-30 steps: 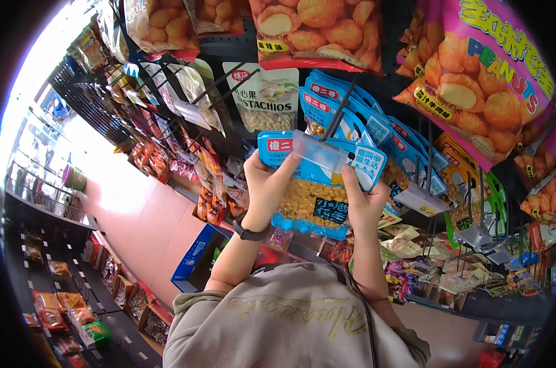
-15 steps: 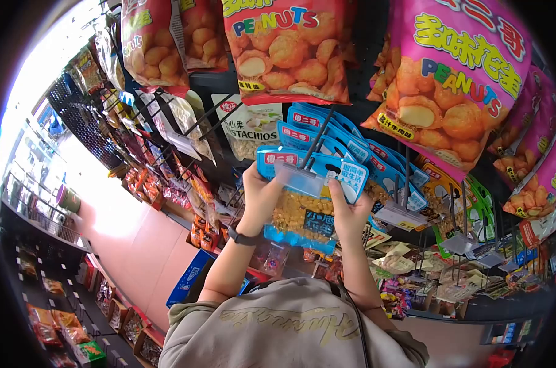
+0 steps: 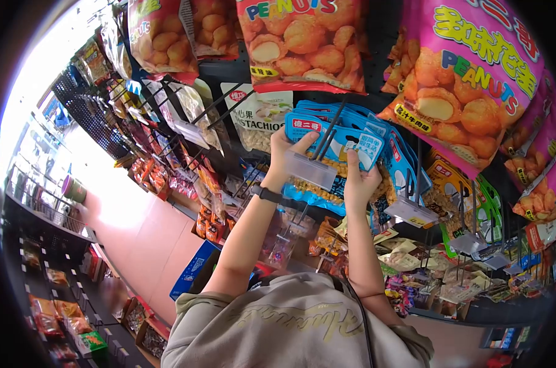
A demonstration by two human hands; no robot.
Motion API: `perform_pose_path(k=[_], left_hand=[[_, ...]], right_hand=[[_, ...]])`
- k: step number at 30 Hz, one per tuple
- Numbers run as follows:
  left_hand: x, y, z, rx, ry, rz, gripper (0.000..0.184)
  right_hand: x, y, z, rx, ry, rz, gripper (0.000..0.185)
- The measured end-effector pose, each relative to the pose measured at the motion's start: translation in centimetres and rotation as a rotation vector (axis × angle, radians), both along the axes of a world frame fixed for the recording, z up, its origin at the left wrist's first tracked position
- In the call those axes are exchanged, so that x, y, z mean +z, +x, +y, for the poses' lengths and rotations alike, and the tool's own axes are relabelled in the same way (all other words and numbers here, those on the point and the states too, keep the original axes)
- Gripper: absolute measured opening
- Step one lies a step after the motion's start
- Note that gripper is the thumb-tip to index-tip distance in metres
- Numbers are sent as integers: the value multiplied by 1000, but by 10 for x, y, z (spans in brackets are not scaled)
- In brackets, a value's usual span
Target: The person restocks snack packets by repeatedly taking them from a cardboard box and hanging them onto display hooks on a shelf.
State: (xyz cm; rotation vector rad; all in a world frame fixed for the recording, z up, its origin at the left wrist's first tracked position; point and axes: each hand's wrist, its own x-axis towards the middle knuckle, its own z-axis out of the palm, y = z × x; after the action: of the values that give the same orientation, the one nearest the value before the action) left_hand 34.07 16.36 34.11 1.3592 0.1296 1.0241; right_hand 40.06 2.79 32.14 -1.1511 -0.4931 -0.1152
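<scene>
A blue-topped peanut bag (image 3: 338, 144) hangs on a double metal hook (image 3: 332, 130), in front of other blue bags (image 3: 402, 161). My left hand (image 3: 290, 150) grips the bag's left side, with thumb and fingers at its upper edge. At the right side, my right hand (image 3: 359, 181) pinches the same bag, its thumb on the front. A clear price tag holder (image 3: 310, 171) on the hook's end lies across the bag's front and hides part of it. A dark band is on my left wrist.
Large pink peanut bags (image 3: 465, 92) and red-edged bags (image 3: 302, 46) hang above. A pistachio bag (image 3: 256, 116) is behind my left hand. More hooks with tag holders (image 3: 411, 210) stick out at the right. A blue box (image 3: 195, 268) stands lower left.
Both hands have moved the blue bag inward along the hook, up to the bags behind it. The tag holder now stands out in front of the bag.
</scene>
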Motion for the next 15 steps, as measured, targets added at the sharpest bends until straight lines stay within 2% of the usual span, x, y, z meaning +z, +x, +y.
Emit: perform_pose_path(k=[3, 6, 8, 9, 10, 11, 12, 14, 15], left_hand=[[5, -5, -8, -11, -107, -8, 17], [-4, -9, -10, -70, -275, -79, 21], [-23, -10, -8, 61, -29, -109, 28], [-33, -21, -11, 212, 98, -4, 29], [-40, -32, -12, 357, 227, 110, 31], [-42, -45, -22, 240, 26, -31, 30], [-66, -55, -18, 341, 115, 103, 29], [-107, -88, -21, 304, 83, 300, 22], [-127, -105, -24, 368, 107, 379, 21]], right_hand=[[-11, -2, 0, 1, 29, -8, 23], [-31, 4, -3, -118, -62, -176, 26], [-47, -5, -3, -239, -130, -287, 34], [-60, -7, -2, -284, -153, -480, 45], [-61, -19, 2, -327, -142, -557, 56], [-70, -27, 1, -299, -236, -585, 60], [-78, -35, -3, -273, -329, -618, 65], [-112, -53, -1, -658, -615, -938, 69], [-130, -64, -3, -546, -611, -1006, 70]])
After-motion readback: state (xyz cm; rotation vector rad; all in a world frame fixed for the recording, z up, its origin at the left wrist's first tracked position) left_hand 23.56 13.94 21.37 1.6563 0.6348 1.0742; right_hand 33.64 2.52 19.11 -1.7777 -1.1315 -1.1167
